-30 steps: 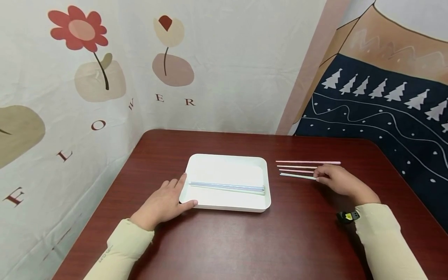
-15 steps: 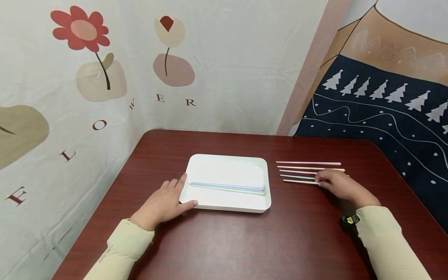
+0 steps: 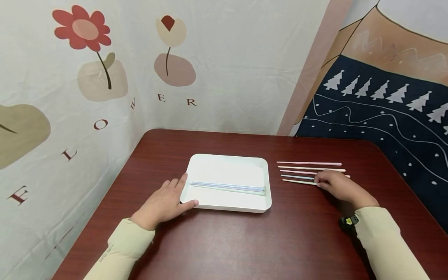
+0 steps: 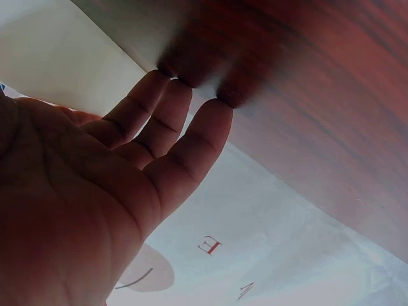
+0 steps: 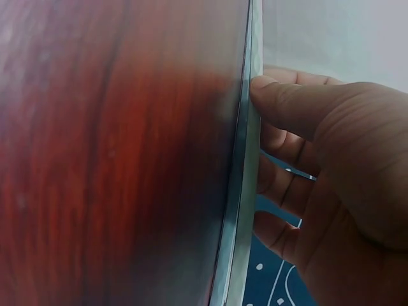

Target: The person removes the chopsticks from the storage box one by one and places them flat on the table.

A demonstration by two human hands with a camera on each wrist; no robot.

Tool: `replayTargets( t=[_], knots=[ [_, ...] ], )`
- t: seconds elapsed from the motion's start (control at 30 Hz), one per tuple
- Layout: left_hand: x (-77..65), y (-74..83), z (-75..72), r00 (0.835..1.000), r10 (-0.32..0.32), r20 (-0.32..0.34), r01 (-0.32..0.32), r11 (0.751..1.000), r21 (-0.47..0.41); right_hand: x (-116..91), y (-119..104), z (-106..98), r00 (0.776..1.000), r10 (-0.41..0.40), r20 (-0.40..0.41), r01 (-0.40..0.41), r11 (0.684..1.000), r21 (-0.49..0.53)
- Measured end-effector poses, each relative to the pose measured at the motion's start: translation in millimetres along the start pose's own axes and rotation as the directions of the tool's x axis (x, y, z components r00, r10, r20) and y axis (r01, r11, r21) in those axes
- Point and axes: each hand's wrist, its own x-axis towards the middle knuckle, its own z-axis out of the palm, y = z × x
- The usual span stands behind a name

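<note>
A white tray (image 3: 224, 155) lies on the table, with several blue and pale green chopsticks (image 3: 227, 188) side by side in it. My left hand (image 3: 164, 204) rests at the tray's left edge, thumb over the front corner; straight fingers show in the left wrist view. To the right of the tray my right hand (image 3: 337, 187) pinches a pale green chopstick (image 3: 297, 181), the nearest of a row. Its thumb presses on that chopstick (image 5: 250, 191) in the right wrist view, right alongside a blue chopstick (image 5: 237, 166). The right hand covers the thick ends of both.
Beyond the right hand lie a pink chopstick (image 3: 308, 163), a yellow chopstick (image 3: 301, 168) and another pink chopstick (image 3: 297, 172), roughly parallel. The dark red table (image 3: 245, 245) meets a flower-printed cloth (image 3: 238, 77) at the back and a navy cloth (image 3: 385, 112) at the right.
The pale green chopstick has come nearer the front, apart from the blue one it lay against. My right hand moved slightly forward with it, then stayed nearly still. The left hand has not moved.
</note>
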Motion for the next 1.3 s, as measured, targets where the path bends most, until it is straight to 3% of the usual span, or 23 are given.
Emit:
replayTargets(
  t=[0.77, 1.3],
  knots=[
    [-0.8, -1.5, 1.4, 1.0, 0.014, -0.015, -0.014, 1.0, 0.0, 4, -3, 2, 1.0, 0.008, 0.013, -0.009, 1.0, 0.004],
    [-0.7, -0.4, 0.4, 1.0, 0.014, -0.014, -0.014, 1.0, -0.011, 13, -10, -7, 0.996, 0.09, 0.028, -0.091, 0.995, 0.038]
  ],
)
